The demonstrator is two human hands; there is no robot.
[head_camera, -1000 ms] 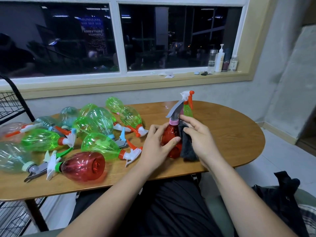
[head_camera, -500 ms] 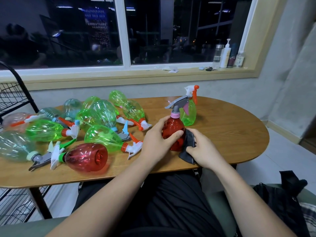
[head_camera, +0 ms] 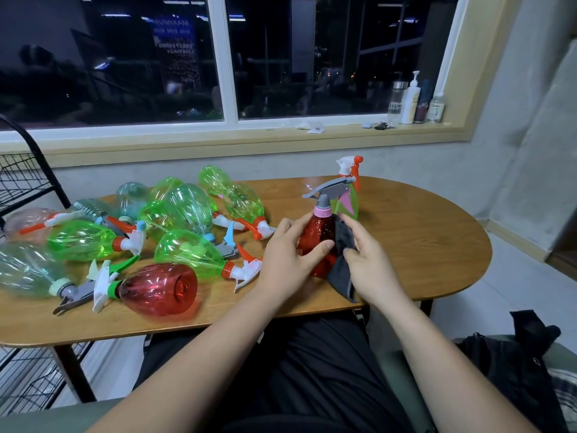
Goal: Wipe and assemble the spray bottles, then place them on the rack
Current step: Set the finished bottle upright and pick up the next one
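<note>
My left grip point(head_camera: 290, 257) curled round the upright red spray bottle point(head_camera: 323, 228) on the tabletop point(head_camera: 421, 245); my right grip point(head_camera: 371, 264) pinched the dark cloth point(head_camera: 342, 278) against its right side.

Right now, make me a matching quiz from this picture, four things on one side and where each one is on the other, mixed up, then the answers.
Things: 1 grey cloth; 2 red bottle with pink collar; 3 red bottle with green collar; 4 white pump bottle.
Places: A on the windowsill; B lying sideways on the table; C upright in the left hand; D in the right hand.
Pairs: 1-D, 2-C, 3-B, 4-A.
</note>
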